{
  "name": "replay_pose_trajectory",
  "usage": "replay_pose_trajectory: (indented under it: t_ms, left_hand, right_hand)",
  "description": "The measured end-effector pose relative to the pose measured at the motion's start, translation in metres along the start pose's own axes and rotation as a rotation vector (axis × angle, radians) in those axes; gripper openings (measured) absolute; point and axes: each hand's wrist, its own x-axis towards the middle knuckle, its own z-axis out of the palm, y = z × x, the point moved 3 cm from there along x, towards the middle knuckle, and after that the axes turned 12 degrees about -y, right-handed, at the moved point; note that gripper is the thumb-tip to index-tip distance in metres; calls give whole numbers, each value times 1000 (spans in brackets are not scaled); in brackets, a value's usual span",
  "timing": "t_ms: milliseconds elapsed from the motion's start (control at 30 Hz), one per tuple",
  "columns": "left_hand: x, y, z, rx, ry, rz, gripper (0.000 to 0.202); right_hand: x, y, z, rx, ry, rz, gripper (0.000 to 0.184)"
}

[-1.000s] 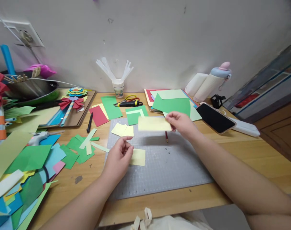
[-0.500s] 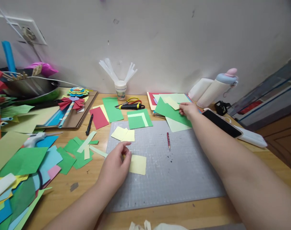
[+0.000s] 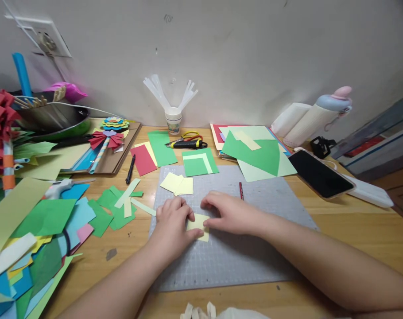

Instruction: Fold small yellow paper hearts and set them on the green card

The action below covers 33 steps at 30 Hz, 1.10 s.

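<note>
1. Pale yellow paper (image 3: 198, 225): lies flat between the fingertips of the left hand (image 3: 175, 223) and right hand (image 3: 230, 213).
2. Orientation: right edge runs front to back; long axis indeterminable, left fingers covering part.
3. Appearance: plain, thin, straight-edged.
4. Fingers: thumb and index apart on each hand.
5. Beneath fingers: gray, grid-printed mat (image 3: 248, 261).

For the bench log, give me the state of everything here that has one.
Yellow sheet between the hands, flat
Left hand, partly open, touching it
Right hand, partly open, at its edge
Phone, face up, screen dark
Bottle, lid on
Cup, upright, holding strips
Plug, inserted
Pencil, lying flat
Pen, lying flat
</note>
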Motion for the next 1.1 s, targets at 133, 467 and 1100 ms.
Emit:
replay_pose_trajectory:
  t_ms: [133, 467, 1100]
  left_hand:
    - [-1, 2, -2, -52, 6, 21, 15]
    - [0, -18, -32, -238, 372, -150, 18]
    - [17, -40, -41, -200, 478, -252, 34]
  right_hand:
    - [-4, -9, 13, -98, -2, 21, 38]
    - [3, -24, 17, -121, -79, 57, 35]
    - [72, -20, -14, 14, 3, -69, 35]
